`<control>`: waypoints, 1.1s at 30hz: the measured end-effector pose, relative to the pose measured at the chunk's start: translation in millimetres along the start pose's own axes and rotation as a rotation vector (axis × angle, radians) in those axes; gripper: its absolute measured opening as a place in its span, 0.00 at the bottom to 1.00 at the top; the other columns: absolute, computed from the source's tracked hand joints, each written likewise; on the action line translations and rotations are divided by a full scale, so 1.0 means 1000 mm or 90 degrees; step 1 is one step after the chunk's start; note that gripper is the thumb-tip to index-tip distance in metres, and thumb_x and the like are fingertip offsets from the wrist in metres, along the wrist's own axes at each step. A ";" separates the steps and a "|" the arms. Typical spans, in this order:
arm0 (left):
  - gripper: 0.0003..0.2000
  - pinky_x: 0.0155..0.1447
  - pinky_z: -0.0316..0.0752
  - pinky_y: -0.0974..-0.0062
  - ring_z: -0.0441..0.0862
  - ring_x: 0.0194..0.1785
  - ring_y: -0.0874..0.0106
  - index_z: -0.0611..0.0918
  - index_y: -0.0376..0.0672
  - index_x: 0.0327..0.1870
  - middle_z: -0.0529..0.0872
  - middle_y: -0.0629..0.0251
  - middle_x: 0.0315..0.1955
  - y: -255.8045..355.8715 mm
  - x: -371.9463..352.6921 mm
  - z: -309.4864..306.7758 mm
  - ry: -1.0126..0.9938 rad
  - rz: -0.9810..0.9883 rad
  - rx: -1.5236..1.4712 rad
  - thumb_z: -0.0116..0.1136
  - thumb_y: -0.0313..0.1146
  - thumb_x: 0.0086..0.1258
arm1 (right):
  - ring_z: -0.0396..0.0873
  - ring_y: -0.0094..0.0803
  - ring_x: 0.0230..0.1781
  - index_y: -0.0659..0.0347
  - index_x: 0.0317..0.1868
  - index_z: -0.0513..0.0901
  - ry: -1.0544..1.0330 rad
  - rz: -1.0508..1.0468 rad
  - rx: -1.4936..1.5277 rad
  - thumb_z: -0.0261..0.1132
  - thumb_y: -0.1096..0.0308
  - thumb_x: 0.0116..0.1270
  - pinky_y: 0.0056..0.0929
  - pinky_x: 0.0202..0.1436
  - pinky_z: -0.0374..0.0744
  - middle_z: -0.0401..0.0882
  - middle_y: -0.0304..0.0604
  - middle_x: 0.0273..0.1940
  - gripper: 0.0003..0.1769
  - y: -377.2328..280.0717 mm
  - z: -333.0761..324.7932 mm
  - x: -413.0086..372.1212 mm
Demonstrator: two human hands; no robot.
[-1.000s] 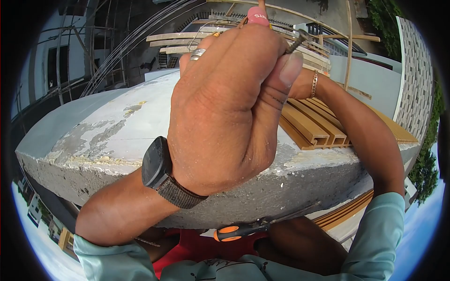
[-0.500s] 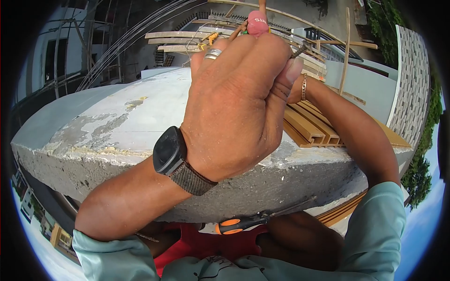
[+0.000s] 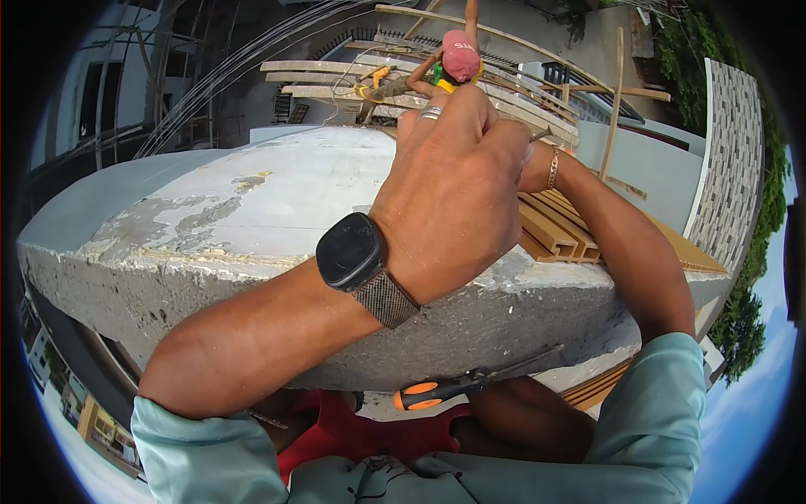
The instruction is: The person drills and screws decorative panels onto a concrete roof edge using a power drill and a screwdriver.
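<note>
My left hand [image 3: 453, 197], wearing a ring and a black watch [image 3: 351, 250], is closed in front of me above the concrete ledge [image 3: 294, 189]. A thin, dark, threaded piece like a screw [image 3: 541, 134] sticks out beside its thumb and forefinger. My right hand [image 3: 535, 170], with a gold bracelet at the wrist, meets the left one from behind. Its fingers are hidden, so their grip does not show. A screwdriver [image 3: 432, 392] with an orange and black handle lies near my lap, its shaft along the ledge's rough face.
Brown grooved panels [image 3: 558, 227] rest at the ledge's right. Below, a person in a red cap [image 3: 461, 57] is on scaffold planks [image 3: 311, 77], near a yellow power tool [image 3: 379, 76]. Overhead wires [image 3: 252, 63] run at the upper left; a tiled wall [image 3: 724, 151] stands right.
My left hand has moved slightly right and farther from my head, still closed. More of the person in the red cap now shows. The screwdriver lies much as before.
</note>
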State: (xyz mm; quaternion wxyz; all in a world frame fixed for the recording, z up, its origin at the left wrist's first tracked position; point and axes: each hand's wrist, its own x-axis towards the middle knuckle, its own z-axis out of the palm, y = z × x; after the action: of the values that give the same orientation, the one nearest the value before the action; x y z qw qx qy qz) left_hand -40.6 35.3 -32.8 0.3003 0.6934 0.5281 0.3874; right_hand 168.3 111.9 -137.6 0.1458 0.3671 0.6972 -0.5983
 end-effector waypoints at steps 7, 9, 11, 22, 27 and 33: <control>0.11 0.38 0.69 0.63 0.75 0.34 0.56 0.79 0.35 0.46 0.76 0.54 0.30 -0.001 0.000 0.001 -0.047 -0.009 0.036 0.56 0.21 0.62 | 0.82 0.24 0.33 0.63 0.28 0.75 0.100 0.096 0.098 0.69 0.66 0.61 0.21 0.33 0.80 0.83 0.42 0.31 0.12 -0.011 -0.019 -0.003; 0.11 0.39 0.70 0.63 0.76 0.34 0.55 0.79 0.34 0.47 0.77 0.53 0.31 -0.002 0.001 0.001 -0.060 -0.026 0.022 0.56 0.21 0.62 | 0.82 0.24 0.37 0.62 0.35 0.72 0.164 0.019 0.170 0.63 0.66 0.66 0.22 0.39 0.82 0.81 0.41 0.33 0.10 -0.019 -0.038 -0.009; 0.12 0.40 0.71 0.64 0.77 0.34 0.54 0.79 0.34 0.47 0.78 0.52 0.31 -0.004 0.002 -0.001 -0.075 -0.035 0.015 0.55 0.21 0.63 | 0.81 0.24 0.37 0.63 0.38 0.72 0.223 -0.025 0.288 0.61 0.66 0.68 0.23 0.40 0.83 0.80 0.39 0.32 0.09 -0.036 -0.051 -0.019; 0.08 0.39 0.73 0.79 0.77 0.31 0.80 0.78 0.37 0.44 0.81 0.68 0.25 -0.022 0.022 0.023 -0.569 -0.310 -0.108 0.55 0.20 0.65 | 0.77 0.26 0.27 0.63 0.42 0.78 0.374 -0.093 -0.159 0.51 0.75 0.65 0.28 0.33 0.74 0.75 0.42 0.24 0.10 -0.051 -0.070 -0.036; 0.03 0.47 0.82 0.78 0.83 0.38 0.75 0.80 0.34 0.38 0.84 0.62 0.31 -0.084 0.034 0.089 -0.590 -0.489 -0.183 0.56 0.21 0.67 | 0.79 0.47 0.28 0.62 0.32 0.78 0.363 -0.116 -0.369 0.65 0.71 0.54 0.37 0.34 0.77 0.79 0.53 0.25 0.07 -0.057 -0.086 -0.050; 0.04 0.48 0.82 0.76 0.85 0.39 0.72 0.81 0.32 0.38 0.86 0.58 0.34 -0.100 0.008 0.115 -0.553 -0.550 -0.371 0.60 0.22 0.65 | 0.79 0.46 0.30 0.62 0.33 0.78 0.417 -0.209 -0.461 0.63 0.73 0.52 0.36 0.35 0.77 0.79 0.51 0.27 0.06 -0.044 -0.088 -0.043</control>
State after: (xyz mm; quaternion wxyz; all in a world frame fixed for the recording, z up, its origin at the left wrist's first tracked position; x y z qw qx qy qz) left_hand 8.8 68.1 -173.5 0.7880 0.4034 0.4629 0.0452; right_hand 188.3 179.7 -56.8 -0.0583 0.3473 0.9171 -0.1868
